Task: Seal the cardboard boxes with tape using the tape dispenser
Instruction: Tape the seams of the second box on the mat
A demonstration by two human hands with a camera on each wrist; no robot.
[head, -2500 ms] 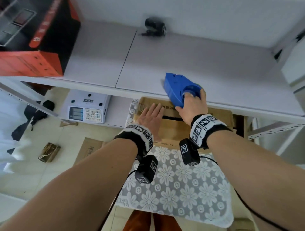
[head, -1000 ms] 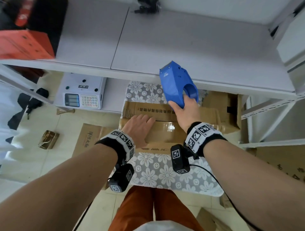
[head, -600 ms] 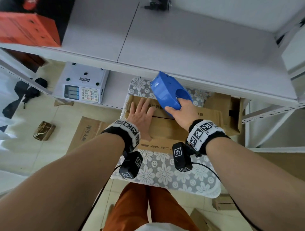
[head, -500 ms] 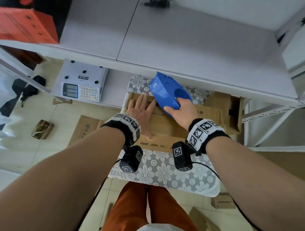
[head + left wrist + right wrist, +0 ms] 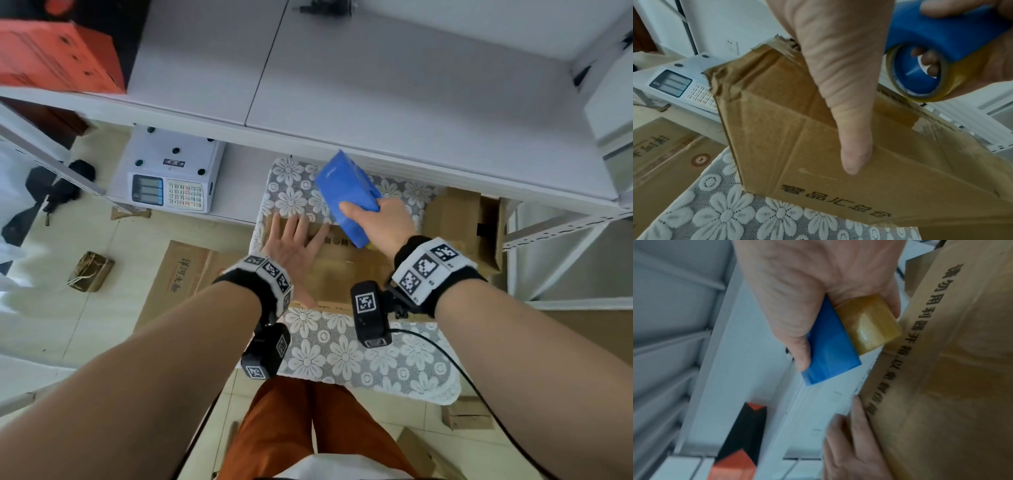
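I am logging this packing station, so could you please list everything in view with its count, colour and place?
Cardboard box: one, brown, on the lace cloth.
Tape dispenser: one, blue, at the box's far edge.
Lace cloth: one, white flowers on grey, under the box.
Scale: one, white, lower shelf, left.
Red box: one, red and black, upper shelf, left.
Open carton: one, brown, right of the cloth.
Flat cardboard: one, brown, on the floor.
Left hand: flat on the box.
Right hand: grips the dispenser.

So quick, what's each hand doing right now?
Left hand: open, fingers straight, flat on the box.
Right hand: closed around the blue tape dispenser, held at the box's far edge.
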